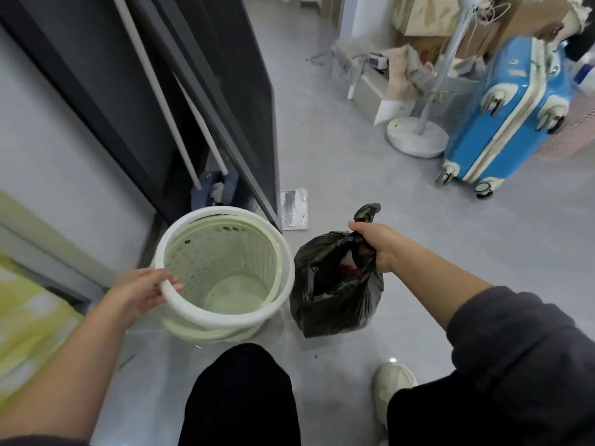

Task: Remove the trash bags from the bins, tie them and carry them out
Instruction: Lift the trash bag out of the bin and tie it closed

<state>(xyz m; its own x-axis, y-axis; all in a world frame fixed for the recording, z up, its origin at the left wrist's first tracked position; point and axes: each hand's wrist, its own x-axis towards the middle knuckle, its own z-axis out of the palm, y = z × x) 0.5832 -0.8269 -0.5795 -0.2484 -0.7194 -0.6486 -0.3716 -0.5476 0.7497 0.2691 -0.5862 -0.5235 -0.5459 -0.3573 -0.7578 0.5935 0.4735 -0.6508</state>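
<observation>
- Gripping the gathered neck of the black trash bag, right hand clenched around it, a twisted tail of plastic sticking up past the knuckles.
- Resting on the grey tiled floor just to the right of the green wastebasket, bag out of the bin, untied, mouth gaping below the fist with something red showing inside.
- Holding the near-left part of the wastebasket's white rim ring, left hand curled over it, fingertips hooked onto the inner edge.
- Standing upright on the floor, wastebasket bare inside, perforated green wall and solid bottom visible, no liner in it.
- Leaning behind the wastebasket against a dark door frame, two white poles, their blue mop heads just beyond the far rim.
- Lying flat on the floor beyond the wastebasket, to its right, a silver foil pouch, near the bag's raised tail.
- Standing well apart from the wastebasket, far right and back, a blue suitcase beside the round white base of a floor fan, with cardboard boxes and cloth piled behind.
- Crouching in front of the wastebasket, dark-trousered knee in the foreground, pale shoe to its right.
</observation>
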